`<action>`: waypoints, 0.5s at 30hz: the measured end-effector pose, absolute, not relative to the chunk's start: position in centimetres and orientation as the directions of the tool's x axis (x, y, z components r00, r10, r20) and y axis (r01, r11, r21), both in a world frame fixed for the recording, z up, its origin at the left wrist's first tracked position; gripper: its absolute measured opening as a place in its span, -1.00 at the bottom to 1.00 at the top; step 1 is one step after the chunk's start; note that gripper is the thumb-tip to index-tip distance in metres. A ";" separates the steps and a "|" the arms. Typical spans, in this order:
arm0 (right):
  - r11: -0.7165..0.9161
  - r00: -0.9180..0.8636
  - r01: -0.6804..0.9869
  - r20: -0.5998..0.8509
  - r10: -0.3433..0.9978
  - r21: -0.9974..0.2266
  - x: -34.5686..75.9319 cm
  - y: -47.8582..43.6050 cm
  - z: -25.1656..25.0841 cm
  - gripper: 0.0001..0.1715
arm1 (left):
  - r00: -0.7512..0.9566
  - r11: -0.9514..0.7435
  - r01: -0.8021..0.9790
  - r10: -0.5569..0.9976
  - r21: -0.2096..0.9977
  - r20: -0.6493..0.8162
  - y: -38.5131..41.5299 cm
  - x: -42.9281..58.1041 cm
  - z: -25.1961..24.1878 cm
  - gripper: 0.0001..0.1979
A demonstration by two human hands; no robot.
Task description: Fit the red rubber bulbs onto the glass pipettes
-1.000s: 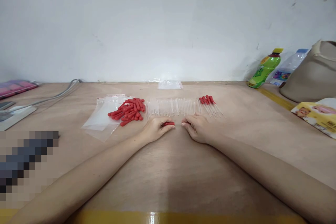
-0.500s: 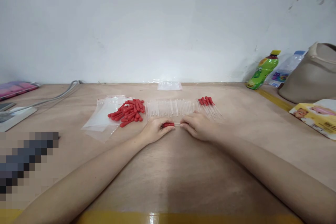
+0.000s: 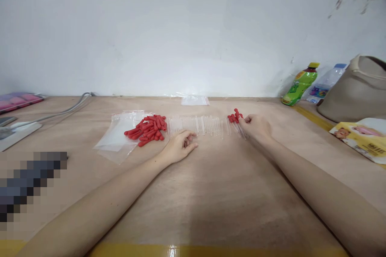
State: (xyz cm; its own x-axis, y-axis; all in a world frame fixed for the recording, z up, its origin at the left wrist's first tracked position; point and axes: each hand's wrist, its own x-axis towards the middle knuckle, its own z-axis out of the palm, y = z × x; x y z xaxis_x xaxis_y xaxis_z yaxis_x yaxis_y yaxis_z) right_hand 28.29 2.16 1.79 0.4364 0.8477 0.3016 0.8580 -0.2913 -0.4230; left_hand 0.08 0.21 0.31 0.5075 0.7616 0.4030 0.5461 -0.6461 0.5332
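Note:
My left hand rests on the table, palm turned inward, fingers loosely curled and apart with nothing between them. It lies just in front of a row of thin clear glass tubes. Left of that row is a pile of red rubber bulbs, partly on a clear plastic bag. On the right, my right hand is closed in a pinch on a red-bulbed dropper, its grip partly hidden by the fingers. It is at a small group of droppers with red bulbs, their clear tubes pointing towards me.
A green drink bottle, a clear bottle and a beige bag stand at the back right. A yellow packet lies before them. A grey cable crosses the left side. The wall closes off the back.
Both hands were together on a red bulb and tube. My left hand has let go and opened; my right hand has moved right to the group of red-bulbed droppers.

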 end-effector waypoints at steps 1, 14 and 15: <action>-0.314 0.449 0.855 0.286 0.846 -0.414 28.3 2.2 1.6 -0.64 | 0.508 -0.646 0.548 0.762 0.532 0.402 0.2 0.1 0.3 -0.76; -0.244 0.355 0.906 0.305 0.884 -0.346 27.1 2.1 1.2 -0.63 | 0.519 -0.663 0.545 0.748 0.514 0.414 0.3 0.2 0.3 -0.78; -0.208 0.319 0.918 0.315 0.894 -0.339 26.8 2.1 1.2 -0.63 | 0.521 -0.663 0.544 0.747 0.514 0.413 0.3 0.2 0.3 -0.78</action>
State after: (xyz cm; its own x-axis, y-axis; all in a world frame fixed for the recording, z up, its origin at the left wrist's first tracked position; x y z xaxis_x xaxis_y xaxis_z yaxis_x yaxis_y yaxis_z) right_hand 26.79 2.06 1.19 0.3192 0.8937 0.3153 0.9176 -0.2083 -0.3386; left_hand 0.18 0.32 0.29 0.5207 0.7471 0.4132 0.5440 -0.6634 0.5137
